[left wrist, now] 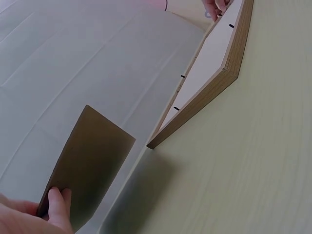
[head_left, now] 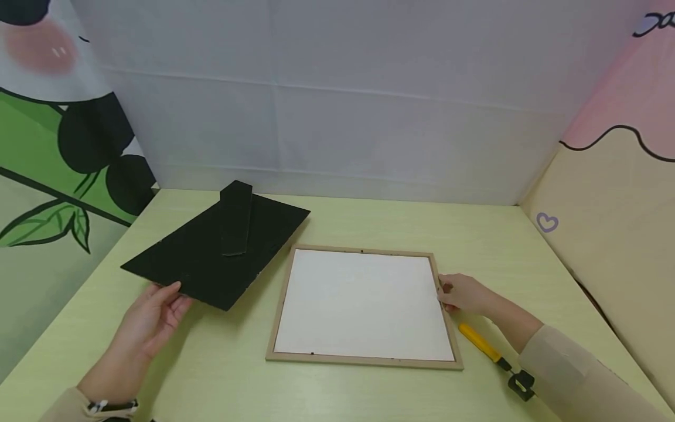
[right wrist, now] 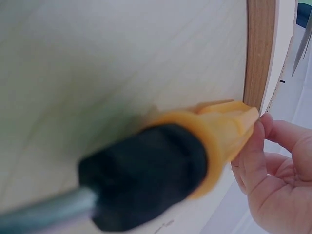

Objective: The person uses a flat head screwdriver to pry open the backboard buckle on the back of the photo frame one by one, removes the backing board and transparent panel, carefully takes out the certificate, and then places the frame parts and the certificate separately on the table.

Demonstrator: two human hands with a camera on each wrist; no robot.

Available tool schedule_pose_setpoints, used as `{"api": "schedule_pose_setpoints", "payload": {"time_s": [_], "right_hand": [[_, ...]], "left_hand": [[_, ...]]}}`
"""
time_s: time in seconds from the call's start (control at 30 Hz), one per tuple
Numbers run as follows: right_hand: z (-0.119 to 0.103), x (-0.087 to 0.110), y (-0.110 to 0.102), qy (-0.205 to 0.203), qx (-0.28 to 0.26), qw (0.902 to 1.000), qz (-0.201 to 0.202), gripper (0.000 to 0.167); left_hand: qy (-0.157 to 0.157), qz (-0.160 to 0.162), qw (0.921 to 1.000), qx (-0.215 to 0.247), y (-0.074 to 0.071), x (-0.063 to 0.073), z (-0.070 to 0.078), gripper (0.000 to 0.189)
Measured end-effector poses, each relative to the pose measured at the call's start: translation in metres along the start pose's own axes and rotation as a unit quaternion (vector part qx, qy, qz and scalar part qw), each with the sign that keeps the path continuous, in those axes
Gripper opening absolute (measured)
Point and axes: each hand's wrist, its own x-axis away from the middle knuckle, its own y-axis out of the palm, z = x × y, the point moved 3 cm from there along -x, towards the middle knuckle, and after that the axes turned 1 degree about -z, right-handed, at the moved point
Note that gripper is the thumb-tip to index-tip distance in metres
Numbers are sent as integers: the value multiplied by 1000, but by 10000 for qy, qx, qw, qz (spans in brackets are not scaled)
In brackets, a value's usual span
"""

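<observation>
My left hand grips the near edge of a black backing board, thumb on top, and holds it tilted above the table at the left. A black easel leg lies against the board's upper face. In the left wrist view the board's underside is brown. Right of it, a wooden picture frame lies flat with a white sheet inside and small dark tabs along its inner edges. My right hand pinches the frame's right side between thumb and fingers.
A yellow-handled tool with a metal shaft and a black block lies beneath the right forearm, close to the frame. Pale table surface surrounds the frame. A white sheet wall stands behind, with printed panels at both sides.
</observation>
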Motion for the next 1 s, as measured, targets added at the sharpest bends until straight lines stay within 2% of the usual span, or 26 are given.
{"api": "schedule_pose_setpoints", "payload": {"time_s": [0.23,0.6,0.7,0.77,0.9,1.0], "right_hand": [[-1,0,0,10,15,10000,-16,48],[0,-1,2,63,-9,10000,-54,43],[0,-1,2,68,22,10000,-56,42],[0,-1,2,85,42,9999,-42,43],[-1,-1,1,18,108,9999,-52,45],[-2,0,0,-33,142,9999,-51,45]], "left_hand": [[59,-63,9998,187,1,-1,-5,16],[-66,304,9988,387,3,-4,-17,18],[-261,529,9978,315,3,-6,-21,27],[-522,727,9956,283,2,-7,-23,39],[-1060,1108,9881,72,2,-10,-26,64],[-1336,1222,9832,-231,3,-12,-28,71]]}}
